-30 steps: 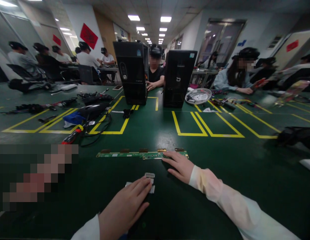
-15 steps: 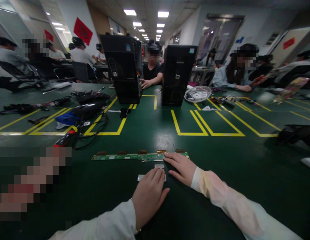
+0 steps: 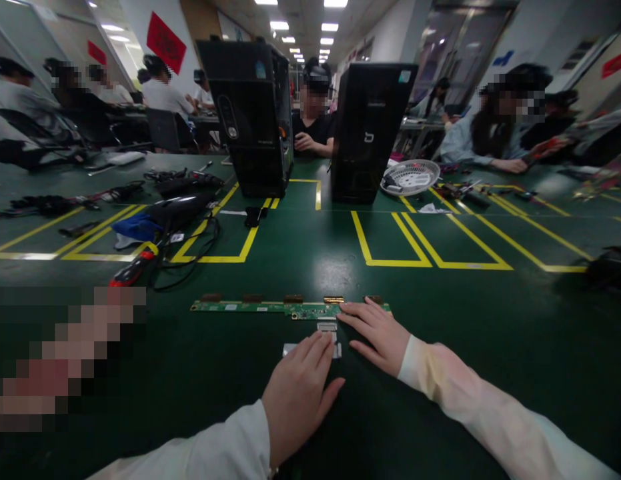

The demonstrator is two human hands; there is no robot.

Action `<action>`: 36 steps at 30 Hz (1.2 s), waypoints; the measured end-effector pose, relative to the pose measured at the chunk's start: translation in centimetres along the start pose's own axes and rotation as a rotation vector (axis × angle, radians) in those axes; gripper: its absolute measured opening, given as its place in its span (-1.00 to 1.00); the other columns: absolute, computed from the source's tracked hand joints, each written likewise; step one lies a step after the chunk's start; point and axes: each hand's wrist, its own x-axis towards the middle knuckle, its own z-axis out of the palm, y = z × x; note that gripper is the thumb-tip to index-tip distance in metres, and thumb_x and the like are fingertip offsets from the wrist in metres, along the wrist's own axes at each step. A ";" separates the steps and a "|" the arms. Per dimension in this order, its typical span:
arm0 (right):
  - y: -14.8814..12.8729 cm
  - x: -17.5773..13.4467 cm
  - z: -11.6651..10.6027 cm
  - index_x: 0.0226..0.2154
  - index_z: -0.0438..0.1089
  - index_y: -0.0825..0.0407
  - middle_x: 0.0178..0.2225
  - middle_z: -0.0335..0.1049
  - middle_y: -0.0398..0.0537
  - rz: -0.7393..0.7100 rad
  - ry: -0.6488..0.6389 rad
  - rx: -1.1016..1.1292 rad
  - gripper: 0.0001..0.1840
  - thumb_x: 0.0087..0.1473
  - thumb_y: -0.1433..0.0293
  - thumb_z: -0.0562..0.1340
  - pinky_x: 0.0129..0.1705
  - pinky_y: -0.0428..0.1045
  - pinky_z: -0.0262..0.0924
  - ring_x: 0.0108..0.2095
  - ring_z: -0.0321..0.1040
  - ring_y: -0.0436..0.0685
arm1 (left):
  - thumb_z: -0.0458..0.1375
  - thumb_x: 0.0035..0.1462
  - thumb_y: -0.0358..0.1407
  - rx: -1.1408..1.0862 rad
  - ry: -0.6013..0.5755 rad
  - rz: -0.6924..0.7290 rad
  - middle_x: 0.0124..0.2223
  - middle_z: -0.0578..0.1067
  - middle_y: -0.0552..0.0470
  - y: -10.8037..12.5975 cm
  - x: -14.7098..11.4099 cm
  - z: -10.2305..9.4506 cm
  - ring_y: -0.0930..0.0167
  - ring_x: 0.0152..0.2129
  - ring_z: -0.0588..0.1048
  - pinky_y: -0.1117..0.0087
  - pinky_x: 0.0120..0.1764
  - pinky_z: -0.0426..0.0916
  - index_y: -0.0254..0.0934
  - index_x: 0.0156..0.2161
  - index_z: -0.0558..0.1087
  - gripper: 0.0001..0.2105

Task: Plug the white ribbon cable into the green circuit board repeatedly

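A long, narrow green circuit board (image 3: 250, 307) lies across the table, with several brown flexible tabs along its far edge. My right hand (image 3: 383, 333) rests palm down on its right part, fingers stretched and touching the board. My left hand (image 3: 303, 393) lies flat just below the board's middle, its fingers extended over a thin silvery-white flat strip (image 3: 291, 349). Most of that strip is hidden beneath the fingers; its end (image 3: 327, 327) nearest the board looks like a connector. Whether the strip joins the board cannot be told.
Two black computer towers (image 3: 247, 127) (image 3: 373, 133) stand on the green table (image 3: 310, 257), marked with yellow tape. A red-black handled tool (image 3: 133, 268), cables (image 3: 187, 180) and a blue item (image 3: 136, 228) lie left. A white basket (image 3: 410, 179) stands right. Co-workers sit around.
The view has shifted slightly, so the board and hands appear further right. Both hands keep their places against the board and strip. A co-worker's hand opposite has moved away from the left tower.
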 end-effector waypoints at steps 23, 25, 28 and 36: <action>-0.4 0.2 -0.6 0.17 0.15 0.01 0.19 0.12 0.09 0.006 -0.017 0.010 -0.50 0.19 0.28 0.05 0.23 0.29 -0.15 0.19 0.04 0.19 | -0.01 0.23 -0.25 0.074 -0.094 0.009 0.17 0.36 -0.20 -0.1 0.8 0.0 0.20 0.13 0.29 0.10 0.13 0.24 -0.43 0.12 0.29 -0.59; -0.4 0.1 -0.6 0.17 0.15 0.01 0.20 0.12 0.09 0.005 -0.018 0.012 -0.50 0.19 0.28 0.05 0.23 0.29 -0.15 0.19 0.04 0.19 | -0.01 0.23 -0.25 0.080 -0.117 0.006 0.18 0.35 -0.20 0.0 0.9 -0.1 0.19 0.14 0.28 0.09 0.14 0.22 -0.45 0.13 0.28 -0.58; -0.4 0.1 -0.7 0.16 0.16 0.02 0.20 0.12 0.08 0.006 -0.019 0.012 -0.50 0.18 0.28 0.05 0.24 0.29 -0.15 0.20 0.03 0.18 | -0.01 0.24 -0.26 0.075 -0.148 -0.003 0.18 0.33 -0.20 0.1 1.1 -0.3 0.20 0.15 0.26 0.10 0.15 0.20 -0.45 0.14 0.27 -0.58; -0.4 0.0 -0.9 0.18 0.14 0.02 0.22 0.08 0.08 0.012 -0.040 0.030 -0.46 0.15 0.30 0.07 0.25 0.28 -0.19 0.22 0.00 0.20 | -0.04 0.24 -0.30 -0.016 -0.191 0.014 0.18 0.33 -0.18 -0.5 1.3 -1.1 0.23 0.17 0.23 0.12 0.19 0.12 -0.41 0.16 0.23 -0.59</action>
